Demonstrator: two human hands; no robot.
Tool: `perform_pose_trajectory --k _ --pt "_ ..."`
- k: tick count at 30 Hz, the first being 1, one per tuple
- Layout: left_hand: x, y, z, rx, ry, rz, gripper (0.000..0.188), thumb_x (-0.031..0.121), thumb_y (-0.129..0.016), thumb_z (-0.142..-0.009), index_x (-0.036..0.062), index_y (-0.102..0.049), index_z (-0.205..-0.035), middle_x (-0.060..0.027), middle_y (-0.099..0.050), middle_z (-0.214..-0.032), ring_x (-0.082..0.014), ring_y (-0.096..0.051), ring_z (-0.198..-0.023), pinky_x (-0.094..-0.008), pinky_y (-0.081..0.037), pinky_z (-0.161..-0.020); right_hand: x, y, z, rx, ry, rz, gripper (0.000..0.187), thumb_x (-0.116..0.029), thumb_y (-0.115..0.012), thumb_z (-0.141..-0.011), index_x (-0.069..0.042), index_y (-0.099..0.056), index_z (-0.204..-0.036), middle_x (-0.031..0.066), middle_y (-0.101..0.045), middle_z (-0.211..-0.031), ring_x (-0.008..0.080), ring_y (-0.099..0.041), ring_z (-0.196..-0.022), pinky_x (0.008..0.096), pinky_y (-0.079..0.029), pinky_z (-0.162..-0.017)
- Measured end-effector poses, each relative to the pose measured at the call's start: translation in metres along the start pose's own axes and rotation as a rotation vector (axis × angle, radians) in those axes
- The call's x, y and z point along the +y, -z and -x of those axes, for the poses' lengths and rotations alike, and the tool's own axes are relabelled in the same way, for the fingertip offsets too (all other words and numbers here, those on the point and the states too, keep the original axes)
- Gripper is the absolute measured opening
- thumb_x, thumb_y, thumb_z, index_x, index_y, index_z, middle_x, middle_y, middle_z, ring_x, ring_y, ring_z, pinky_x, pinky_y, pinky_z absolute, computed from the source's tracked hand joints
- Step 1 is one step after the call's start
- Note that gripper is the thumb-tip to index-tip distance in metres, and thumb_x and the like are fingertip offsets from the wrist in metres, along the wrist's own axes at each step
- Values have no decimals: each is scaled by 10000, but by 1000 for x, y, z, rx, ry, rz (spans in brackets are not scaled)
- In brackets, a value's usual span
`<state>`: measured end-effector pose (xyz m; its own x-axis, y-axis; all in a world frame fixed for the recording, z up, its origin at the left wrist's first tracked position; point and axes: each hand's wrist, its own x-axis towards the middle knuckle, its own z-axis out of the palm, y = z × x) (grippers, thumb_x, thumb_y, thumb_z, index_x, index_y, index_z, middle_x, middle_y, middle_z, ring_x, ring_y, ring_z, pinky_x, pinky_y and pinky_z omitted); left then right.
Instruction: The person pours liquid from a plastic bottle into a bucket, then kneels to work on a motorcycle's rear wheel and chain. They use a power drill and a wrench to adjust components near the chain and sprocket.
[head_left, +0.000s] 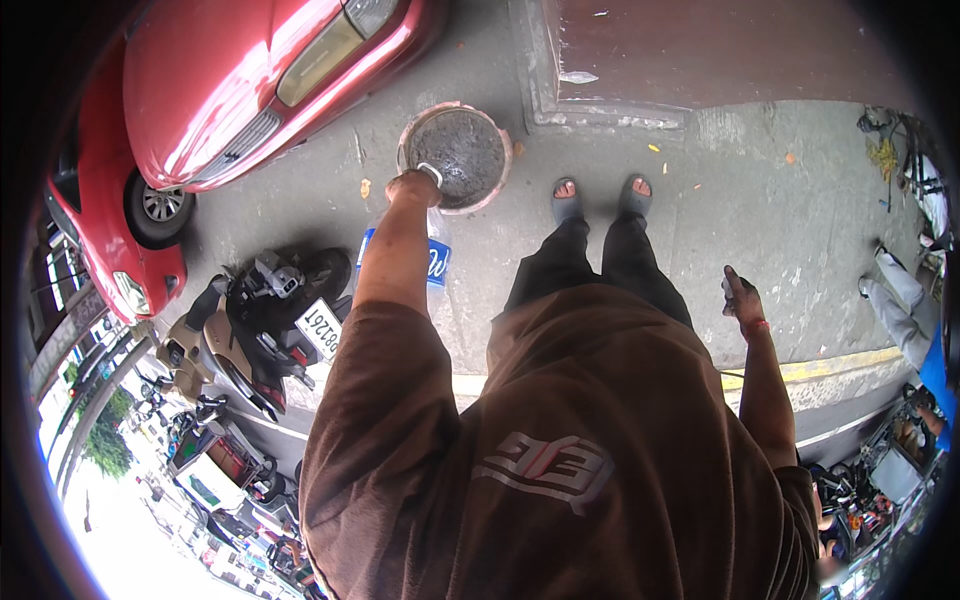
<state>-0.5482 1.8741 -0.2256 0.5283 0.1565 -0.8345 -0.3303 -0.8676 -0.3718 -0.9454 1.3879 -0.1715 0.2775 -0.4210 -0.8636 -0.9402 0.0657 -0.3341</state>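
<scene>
My left hand (413, 187) is closed around the upper part of a large clear plastic bottle with a blue label (438, 262), at the near left rim of a round tub (508, 150). Grey, wet-looking mix (455, 145) lies in the tub, shiny near my hand. A white ring-like piece shows just past my fingers, over the mix; whether liquid flows is too small to tell. My right hand (743, 302) hangs out to the right, away from the tub, a red band at its wrist. Its fingers curl around something small and dark that I cannot make out.
Red cars (230, 90) stand at the left, one close to the tub. A parked motorcycle (250, 330) is at the near left. A brown panel with a raised concrete edge (620, 115) lies ahead. My sandalled feet (567, 200) stand on concrete; another person's legs (895, 310) show far right.
</scene>
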Motion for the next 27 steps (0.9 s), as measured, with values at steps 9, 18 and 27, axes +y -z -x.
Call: perform_pose_trajectory --k 9,18,27 --pt "-4 -4 -8 -70 -77 38 551 411 -690 -860 135 -621 -1332 -106 -581 -1401 -297 -529 -1320 -472 -449 -1058 3 2 -2 3 37 12 579 -632 -628 -858 -55 -600 -816 7 -474 -676 127 -471 -575 296 -425 -536" --pt "2 3 -6 -131 -67 -77 519 407 -679 -875 201 -614 -1346 -36 -597 -1391 -236 -537 -1319 -447 -470 -1033 9 2 -5 15 29 8 564 -607 -621 -874 -49 -591 -805 21 -472 -669 137 -464 -562 301 -425 -527" --pt "3 14 13 -139 -79 -42 541 404 -667 -888 176 -592 -1372 -60 -550 -1443 -250 -499 -1355 -440 -451 -1063 15 0 -3 -5 5 -28 545 -602 -624 -878 -66 -584 -792 6 -460 -674 122 -441 -557 290 -404 -522"
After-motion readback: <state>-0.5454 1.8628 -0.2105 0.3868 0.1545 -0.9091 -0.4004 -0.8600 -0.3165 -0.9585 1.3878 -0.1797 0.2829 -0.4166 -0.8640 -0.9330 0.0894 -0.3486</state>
